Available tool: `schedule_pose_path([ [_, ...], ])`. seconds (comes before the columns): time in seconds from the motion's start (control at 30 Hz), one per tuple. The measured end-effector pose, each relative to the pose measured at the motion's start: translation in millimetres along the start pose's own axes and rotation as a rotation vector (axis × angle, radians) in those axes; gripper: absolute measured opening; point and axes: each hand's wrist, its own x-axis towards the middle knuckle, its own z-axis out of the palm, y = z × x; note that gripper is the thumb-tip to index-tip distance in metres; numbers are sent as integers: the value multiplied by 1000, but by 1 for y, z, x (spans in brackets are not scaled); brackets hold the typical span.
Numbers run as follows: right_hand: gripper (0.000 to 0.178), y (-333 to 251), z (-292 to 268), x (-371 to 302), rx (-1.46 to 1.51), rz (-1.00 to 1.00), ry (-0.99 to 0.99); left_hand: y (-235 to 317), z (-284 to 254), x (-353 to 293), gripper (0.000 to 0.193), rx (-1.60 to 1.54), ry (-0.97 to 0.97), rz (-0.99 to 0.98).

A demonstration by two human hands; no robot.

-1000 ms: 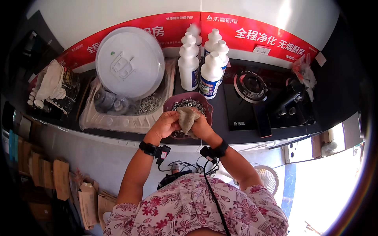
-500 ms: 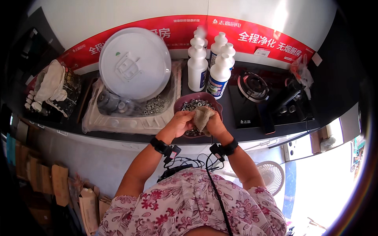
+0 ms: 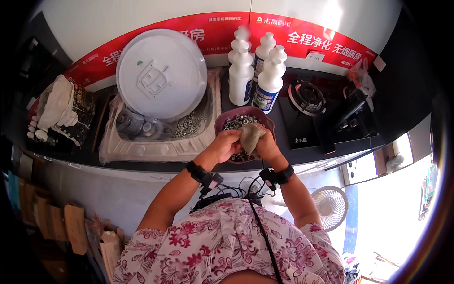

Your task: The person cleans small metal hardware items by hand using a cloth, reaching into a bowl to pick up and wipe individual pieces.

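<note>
A plum-coloured bowl (image 3: 221, 124) of small metal nuts (image 3: 239, 123) sits near the counter's front edge. Above it, my right hand (image 3: 268, 146) is closed around a crumpled greyish-beige cloth (image 3: 250, 136). My left hand (image 3: 228, 144) meets the cloth's left side with fingers pinched together; anything small between them is hidden. To the left stands a pale basin (image 3: 179, 150) wrapped in clear plastic, with more metal nuts (image 3: 189, 126) inside it. Both wrists wear black straps with small boxes.
A large round white lid (image 3: 161, 75) leans over the basin. Behind the bowl stand several white bottles (image 3: 269, 85). A gas stove (image 3: 307, 97) is at the right, and a bag with pale gloves (image 3: 61, 111) at the far left. A fan (image 3: 329, 208) stands below the counter.
Both hands and the cloth stay together over the bowl, with slight finger shifts. The whole view has shifted a little, so the scene sits slightly differently in the picture.
</note>
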Motion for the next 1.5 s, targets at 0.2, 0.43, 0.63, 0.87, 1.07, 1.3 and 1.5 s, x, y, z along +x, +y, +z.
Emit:
schedule_pose_path([
  [0.2, 22, 5, -1, 2, -121, -49, -1, 5, 4, -3, 18, -19, -55, -51],
  [0.43, 29, -6, 0, 1, -88, 57, -53, 4, 3, -2, 19, 5, 9, -37],
  [0.63, 28, -2, -2, 0, -36, 24, -80, 3, 9, -5, 20, -46, 6, -29],
  [0.87, 23, 2, -7, 2, -130, 112, -40, 9, 16, -7, 19, 41, 7, -25],
  [1.07, 25, -8, -2, 1, -75, 61, -80, 5, 9, -4, 20, -9, -26, 2],
  [1.3, 24, -6, -3, 1, -117, 44, -13, 9, 15, -5, 21, 6, -10, -50],
  [1.5, 23, -5, -4, 0, -115, 104, 4, 7, 11, -4, 21, 45, -35, -35],
])
